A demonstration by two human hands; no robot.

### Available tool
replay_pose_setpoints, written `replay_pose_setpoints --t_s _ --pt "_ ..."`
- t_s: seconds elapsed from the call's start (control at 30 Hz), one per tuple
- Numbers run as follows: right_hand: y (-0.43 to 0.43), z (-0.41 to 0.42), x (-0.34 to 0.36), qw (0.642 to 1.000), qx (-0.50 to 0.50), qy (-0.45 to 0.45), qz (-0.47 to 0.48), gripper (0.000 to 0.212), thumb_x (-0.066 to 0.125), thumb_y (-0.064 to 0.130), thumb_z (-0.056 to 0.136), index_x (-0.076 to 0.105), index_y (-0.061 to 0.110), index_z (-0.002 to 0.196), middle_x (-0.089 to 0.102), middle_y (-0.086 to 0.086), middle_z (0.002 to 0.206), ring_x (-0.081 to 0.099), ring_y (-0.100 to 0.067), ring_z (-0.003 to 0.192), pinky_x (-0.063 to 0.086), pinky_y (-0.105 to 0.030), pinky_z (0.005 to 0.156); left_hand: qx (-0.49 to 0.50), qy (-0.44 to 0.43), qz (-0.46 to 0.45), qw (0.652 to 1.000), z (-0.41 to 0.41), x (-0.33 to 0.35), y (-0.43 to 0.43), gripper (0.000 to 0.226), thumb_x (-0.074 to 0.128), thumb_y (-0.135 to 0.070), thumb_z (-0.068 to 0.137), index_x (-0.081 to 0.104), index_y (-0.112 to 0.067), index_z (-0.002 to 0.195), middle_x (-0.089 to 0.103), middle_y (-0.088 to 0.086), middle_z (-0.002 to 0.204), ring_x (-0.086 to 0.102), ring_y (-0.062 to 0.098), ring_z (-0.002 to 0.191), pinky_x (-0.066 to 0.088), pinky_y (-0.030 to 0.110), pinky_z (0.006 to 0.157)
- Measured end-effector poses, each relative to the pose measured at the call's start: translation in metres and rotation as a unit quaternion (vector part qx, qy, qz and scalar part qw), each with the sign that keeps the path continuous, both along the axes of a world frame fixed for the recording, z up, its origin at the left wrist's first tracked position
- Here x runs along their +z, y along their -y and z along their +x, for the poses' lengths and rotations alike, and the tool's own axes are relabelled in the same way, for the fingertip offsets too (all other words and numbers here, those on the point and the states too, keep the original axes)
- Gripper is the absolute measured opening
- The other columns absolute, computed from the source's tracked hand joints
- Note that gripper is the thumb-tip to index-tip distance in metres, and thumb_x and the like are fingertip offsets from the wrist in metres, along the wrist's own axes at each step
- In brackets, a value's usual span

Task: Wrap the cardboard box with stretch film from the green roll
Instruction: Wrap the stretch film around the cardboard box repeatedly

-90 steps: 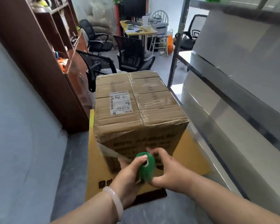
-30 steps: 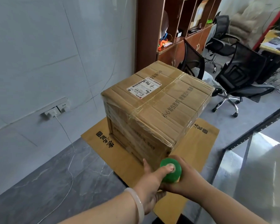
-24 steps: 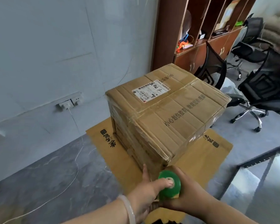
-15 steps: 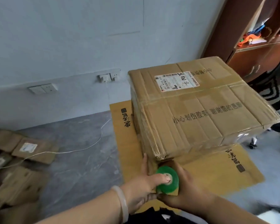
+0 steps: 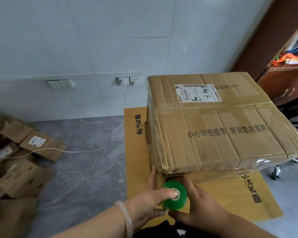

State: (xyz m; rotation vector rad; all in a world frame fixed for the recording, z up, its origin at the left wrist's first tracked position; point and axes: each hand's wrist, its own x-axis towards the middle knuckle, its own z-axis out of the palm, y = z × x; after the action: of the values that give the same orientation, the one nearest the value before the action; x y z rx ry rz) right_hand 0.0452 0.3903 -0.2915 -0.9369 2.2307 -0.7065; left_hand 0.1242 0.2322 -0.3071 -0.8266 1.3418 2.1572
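Currently both hands are gripping the green stretch-film roll (image 5: 175,194) at the cardboard box's (image 5: 218,124) near-left bottom corner: left hand (image 5: 150,201) thumb plugging the core, right hand (image 5: 199,206) fingers curling around it. Risk: film snagging or tearing on the corner.

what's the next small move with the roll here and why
Probably carry the roll left around the box's near corner. Both the left hand and the right hand hold it right at that corner, low down, and film already shines along the front face.
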Motion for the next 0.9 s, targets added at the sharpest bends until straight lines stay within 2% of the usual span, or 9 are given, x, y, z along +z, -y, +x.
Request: replay_pose_setpoints --t_s 0.17,0.23,0.33,0.43,0.53,0.6,0.73,0.8,0.9 --pt "-0.005 -0.028 0.010 0.992 0.119 0.028 0.038 0.073 0.068 0.050 0.075 0.010 0.062 0.118 0.041 0.025 0.123 0.050 0.002 0.111 0.040 -0.009 0.092 0.021 0.010 -0.006 1.000 -0.003 0.005 -0.004 0.124 0.080 -0.036 0.046 0.014 -0.054 0.150 0.065 0.003 0.126 0.062 0.024 0.115 0.053 0.032 0.078" --pt "-0.005 -0.041 0.012 0.981 0.182 0.044 0.043 0.081 0.069 0.044 0.079 0.006 0.060 0.127 0.037 0.021 0.138 0.047 -0.001 0.114 0.041 -0.012 0.094 0.051 0.024 0.004 0.998 0.001 0.003 -0.005 0.127 0.082 -0.033 0.045 0.014 -0.054 0.150 0.065 0.008 0.127 0.064 0.027 0.109 0.054 0.033 0.077" --pt "-0.011 -0.061 0.012 0.962 0.267 0.024 0.060 0.089 0.069 0.045 0.078 0.008 0.045 0.142 0.032 0.010 0.151 0.048 -0.010 0.121 0.036 -0.012 0.094 0.155 0.032 0.027 0.987 0.005 0.000 -0.024 0.127 0.086 -0.027 0.046 0.018 -0.055 0.150 0.056 0.014 0.139 0.062 0.035 0.112 0.057 0.041 0.075" --pt "-0.018 -0.078 0.014 0.947 0.319 -0.007 0.047 0.099 0.070 0.048 0.075 0.000 0.044 0.146 0.023 0.010 0.155 0.041 -0.010 0.131 0.033 -0.010 0.096 0.282 0.026 0.037 0.958 0.006 -0.001 -0.058 0.126 0.085 -0.024 0.046 0.021 -0.056 0.149 0.056 0.016 0.139 0.060 0.040 0.111 0.057 0.047 0.072" --pt "-0.029 -0.087 0.017 0.931 0.363 -0.002 0.026 0.102 0.070 0.047 0.074 -0.001 0.042 0.147 0.018 0.009 0.156 0.028 -0.009 0.138 0.030 -0.013 0.105 0.367 0.007 0.031 0.930 0.002 -0.001 -0.090 0.129 0.083 -0.025 0.044 0.015 -0.054 0.150 0.062 0.014 0.132 0.062 0.039 0.107 0.050 0.050 0.083" --pt "-0.041 -0.093 0.016 0.927 0.374 0.020 0.021 0.099 0.071 0.046 0.073 0.005 0.042 0.146 0.020 0.009 0.153 0.027 -0.008 0.138 0.025 -0.013 0.108 0.412 0.003 0.030 0.911 -0.001 0.000 -0.109 0.132 0.083 -0.028 0.043 0.011 -0.053 0.151 0.061 0.011 0.132 0.062 0.039 0.113 0.049 0.051 0.087" --pt "-0.065 -0.108 0.012 0.931 0.353 0.089 0.015 0.088 0.072 0.047 0.063 0.020 0.046 0.133 0.032 0.008 0.140 0.038 -0.007 0.129 0.036 -0.024 0.109 0.456 -0.004 0.028 0.890 -0.009 0.000 -0.145 0.126 0.083 -0.035 0.047 0.017 -0.048 0.153 0.055 0.011 0.141 0.061 0.034 0.117 0.050 0.047 0.087" --pt "-0.073 -0.113 0.013 0.932 0.338 0.131 0.014 0.082 0.071 0.047 0.059 0.020 0.053 0.123 0.040 0.009 0.134 0.044 -0.004 0.122 0.039 -0.026 0.107 0.469 0.006 0.030 0.882 -0.015 -0.004 -0.159 0.126 0.085 -0.037 0.048 0.020 -0.040 0.155 0.054 0.012 0.143 0.061 0.034 0.119 0.051 0.047 0.092" --pt "-0.076 -0.118 0.015 0.934 0.338 0.116 -0.008 0.088 0.069 0.046 0.060 0.016 0.054 0.130 0.043 0.013 0.134 0.043 -0.002 0.126 0.038 -0.024 0.107 0.470 0.020 0.036 0.882 -0.022 -0.008 -0.172 0.128 0.089 -0.038 0.047 0.022 -0.037 0.156 0.056 0.012 0.142 0.060 0.035 0.121 0.053 0.046 0.092"
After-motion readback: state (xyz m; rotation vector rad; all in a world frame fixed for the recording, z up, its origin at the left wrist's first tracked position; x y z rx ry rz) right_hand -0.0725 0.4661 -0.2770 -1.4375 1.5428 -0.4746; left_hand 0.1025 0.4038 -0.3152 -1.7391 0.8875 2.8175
